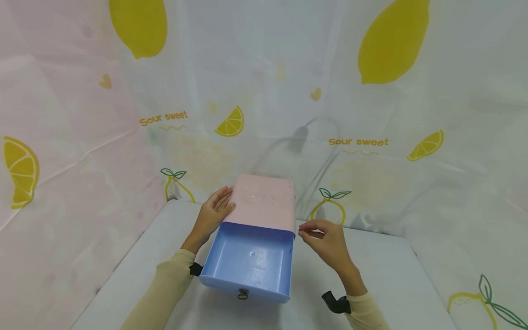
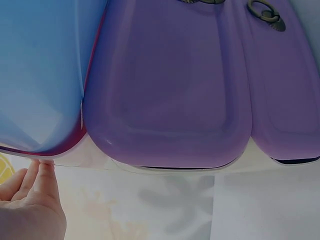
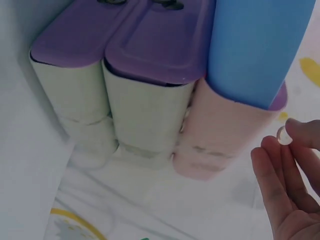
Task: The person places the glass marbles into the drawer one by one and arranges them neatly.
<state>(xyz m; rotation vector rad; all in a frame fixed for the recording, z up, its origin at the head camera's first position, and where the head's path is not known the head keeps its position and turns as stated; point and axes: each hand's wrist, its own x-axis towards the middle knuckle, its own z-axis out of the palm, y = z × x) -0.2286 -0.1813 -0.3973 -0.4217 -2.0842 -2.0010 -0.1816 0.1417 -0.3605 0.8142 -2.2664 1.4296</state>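
A small drawer cabinet stands on the white table, its pink top case (image 1: 264,201) uppermost. From it a blue drawer (image 1: 251,261) is pulled out, with a ring pull (image 1: 243,294) on its front. My left hand (image 1: 212,213) rests against the case's left side, fingers fairly straight; the left wrist view shows the fingertips touching its edge. To the right of the case, and apart from it, is my right hand (image 1: 326,240). Between thumb and fingers it pinches a small, pale, shiny ring (image 3: 284,135).
Beneath the blue drawer are two purple drawers, the middle one (image 2: 170,85) and the bottom one (image 2: 285,75), both closed, in pale green cases (image 3: 147,117). A lemon-print cloth (image 1: 268,91) hangs behind the white table (image 1: 383,275).
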